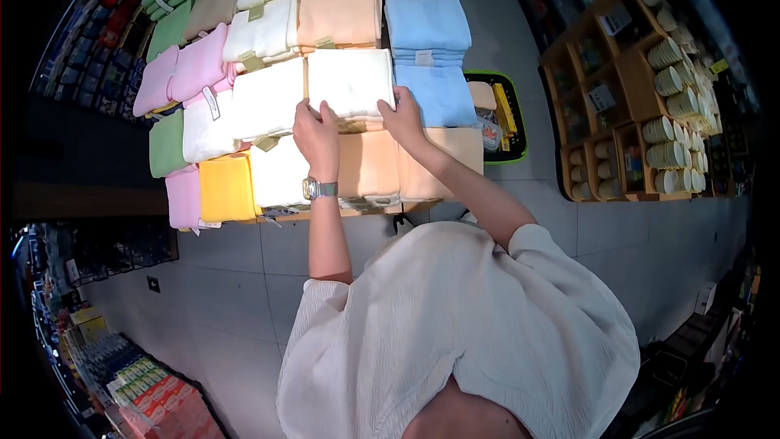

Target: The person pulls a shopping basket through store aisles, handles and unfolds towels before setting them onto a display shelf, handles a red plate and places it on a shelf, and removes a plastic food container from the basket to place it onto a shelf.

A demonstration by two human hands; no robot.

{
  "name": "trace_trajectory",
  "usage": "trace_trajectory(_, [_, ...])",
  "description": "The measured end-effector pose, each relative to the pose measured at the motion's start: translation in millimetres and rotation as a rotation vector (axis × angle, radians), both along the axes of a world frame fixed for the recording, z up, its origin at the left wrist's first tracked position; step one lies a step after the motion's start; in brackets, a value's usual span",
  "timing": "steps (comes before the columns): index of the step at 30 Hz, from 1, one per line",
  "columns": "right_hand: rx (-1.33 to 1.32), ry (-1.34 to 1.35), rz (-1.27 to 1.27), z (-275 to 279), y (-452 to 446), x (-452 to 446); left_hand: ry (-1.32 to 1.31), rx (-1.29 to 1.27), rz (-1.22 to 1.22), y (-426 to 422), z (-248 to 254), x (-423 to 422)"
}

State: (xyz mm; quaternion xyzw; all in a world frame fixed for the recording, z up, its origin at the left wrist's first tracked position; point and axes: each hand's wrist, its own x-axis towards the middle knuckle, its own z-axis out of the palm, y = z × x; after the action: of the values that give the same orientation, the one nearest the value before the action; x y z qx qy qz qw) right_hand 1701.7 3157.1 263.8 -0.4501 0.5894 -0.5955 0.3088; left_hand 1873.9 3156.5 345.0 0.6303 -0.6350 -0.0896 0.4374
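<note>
A folded white towel [349,81] lies on top of a stack in the middle of the display. My left hand [317,134] has its thumb and fingers closed on the near left corner of this towel; a watch [319,188] is on that wrist. At the near right corner, my right hand [401,118] pinches the same towel's edge. Right of it are folded blue towels [435,96]. Peach towels [367,164] lie in front, below my hands. Another white towel [268,97] sits directly to the left.
Pink [201,59], yellow [227,185] and green towels [168,145] fill the display's left side. A black basket with a green rim [520,126] holding goods stands on the floor at right. Farther right, a wooden shelf [634,85] carries stacked cups [666,154]. Boxes [166,398] are at lower left.
</note>
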Motion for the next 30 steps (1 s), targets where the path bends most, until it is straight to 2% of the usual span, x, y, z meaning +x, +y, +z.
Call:
trace_trajectory(3, [0.073,0.001,0.022,3,-1,-6,-0.096,-0.147,0.053,6,10,-5])
trace_trajectory(6, [0.112,0.040,0.059,-11,-7,-14,-0.103,-0.001,0.021,-1,2,2])
trace_trajectory(10, [0.129,-0.016,0.168,-11,-10,-21,-0.061,-0.058,0.011,-8,-2,2])
trace_trajectory(13, [0.165,0.003,0.185,1,-5,-24,-0.164,-0.056,0.072,-2,8,-2])
trace_trajectory(16, [0.136,0.106,0.136,16,3,-21,-0.316,0.070,0.168,2,28,-12])
trace_trajectory(18, [0.106,0.172,0.086,32,17,-17,-0.395,-0.094,0.084,-1,29,-16])
trace_trajectory(19, [0.078,0.304,0.039,47,26,-14,-0.398,-0.093,0.077,-5,28,-17])
trace_trajectory(20, [0.049,0.437,-0.009,57,31,-13,-0.443,-0.186,-0.044,-12,27,-19])
trace_trajectory(21, [0.051,0.436,-0.015,64,34,-13,-0.485,-0.279,-0.166,-20,25,-20])
trace_trajectory(22, [-0.048,0.603,-0.015,69,37,-13,-0.524,-0.278,-0.283,-27,22,-20])
trace_trajectory(23, [-0.148,0.771,-0.015,71,37,-13,-0.524,-0.280,-0.291,-32,11,-19])
trace_trajectory(24, [-0.145,0.771,-0.027,61,33,-14,-0.609,-0.195,-0.271,-37,-3,-19])
trace_trajectory(26, [-0.123,0.705,0.271,37,28,-14,-0.672,-0.103,-0.244,-46,-23,-16])
trace_trajectory(30, [-0.181,0.701,0.243,44,40,-21,-0.663,-0.118,-0.261,-44,-14,-15])
